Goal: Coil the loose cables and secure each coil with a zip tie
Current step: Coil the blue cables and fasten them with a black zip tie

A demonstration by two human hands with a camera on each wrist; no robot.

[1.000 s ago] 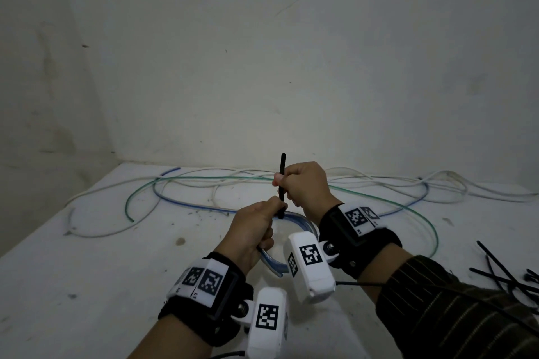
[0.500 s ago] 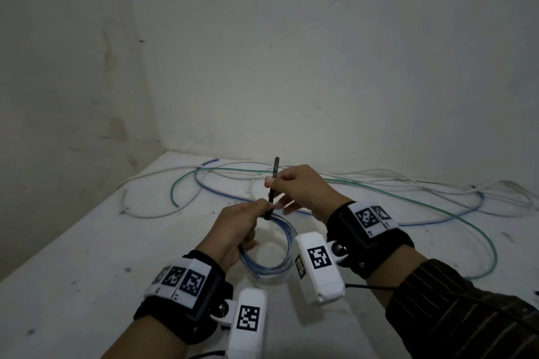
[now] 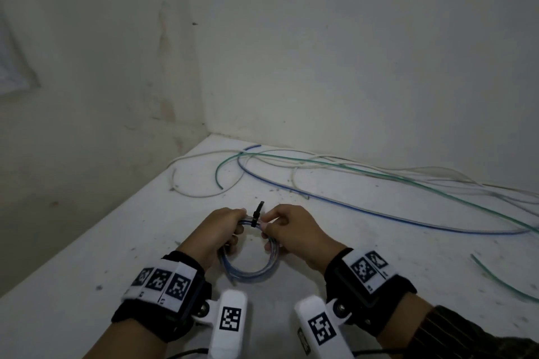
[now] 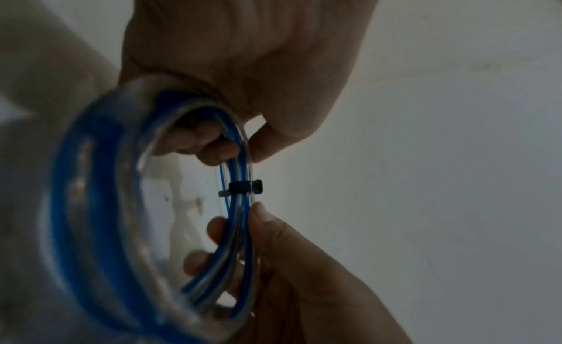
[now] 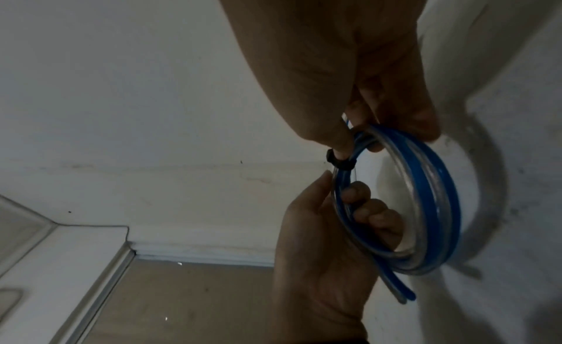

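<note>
Head view, surface: white table (image 3: 122,245) in a wall corner, loose cables (image 3: 364,207) lay near the walls.
Hands: left hand (image 3: 217,232) and right hand (image 3: 294,230) each gripped the coil (image 3: 248,272) beside its zip tie (image 3: 256,217).

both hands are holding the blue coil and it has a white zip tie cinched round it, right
Not quite: the zip tie is black, not white, as the left wrist view shows. The rest holds: the left hand and right hand both hold the blue coil.

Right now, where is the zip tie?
In the head view the zip tie is cinched round the far top of the blue coil, between the left hand and right hand, near the table's front.
</note>
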